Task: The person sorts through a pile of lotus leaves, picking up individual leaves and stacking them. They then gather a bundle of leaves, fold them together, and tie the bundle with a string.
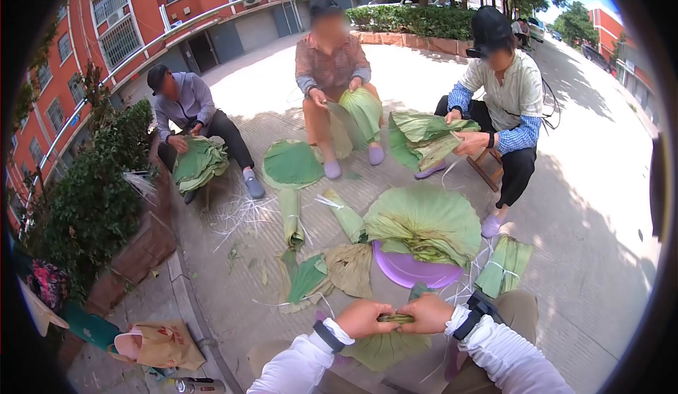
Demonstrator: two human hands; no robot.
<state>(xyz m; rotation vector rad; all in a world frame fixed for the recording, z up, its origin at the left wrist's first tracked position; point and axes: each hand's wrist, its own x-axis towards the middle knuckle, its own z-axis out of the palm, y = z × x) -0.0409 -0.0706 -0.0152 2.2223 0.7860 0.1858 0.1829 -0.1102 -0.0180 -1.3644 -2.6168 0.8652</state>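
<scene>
My left hand and my right hand meet low in the middle of the view. Between them they pinch a folded stack of large green leaves, like lotus leaves, whose broad part hangs below my fingers over my lap. Just beyond, a purple basin bears a wide pile of pale green leaves. Left of the basin lie a brownish leaf and a green folded leaf. A tied leaf bundle rests on the right, with white strips around it.
Three seated people face me, each handling leaves: one at left, one in the middle, one at right. White strips and rolled bundles litter the paving. A paper bag stands by the kerb.
</scene>
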